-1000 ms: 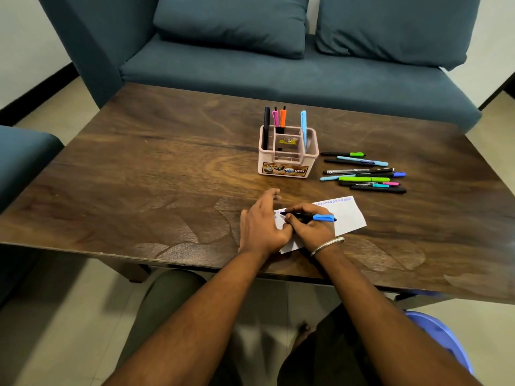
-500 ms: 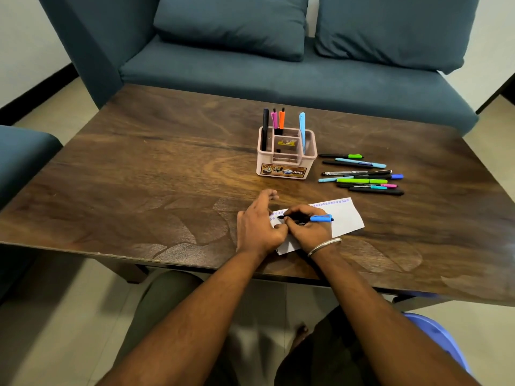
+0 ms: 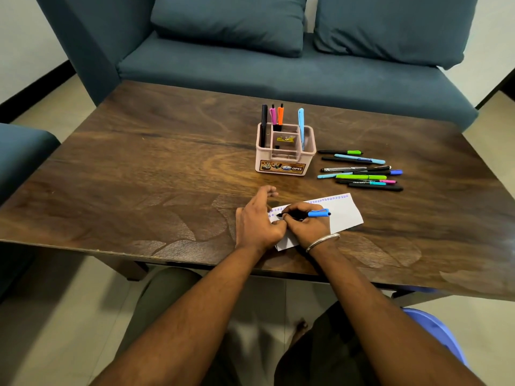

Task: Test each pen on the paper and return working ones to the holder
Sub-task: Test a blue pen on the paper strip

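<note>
the right hand point(image 3: 306, 228) pinches a black pen point(image 3: 303, 214) with its tip on the paper point(image 3: 344, 215), the left hand point(image 3: 257, 221) lies open on the paper's 9 o'clock end, the holder point(image 3: 284, 157) stands at 12 o'clock.

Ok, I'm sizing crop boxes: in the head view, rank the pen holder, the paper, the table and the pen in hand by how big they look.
1. Table
2. Paper
3. Pen holder, close to the paper and farther off, so unsure
4. Pen in the right hand

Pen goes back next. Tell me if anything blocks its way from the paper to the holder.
Nothing visible does. The right hand grips the pen on the paper; bare table lies between it and the holder.
</note>
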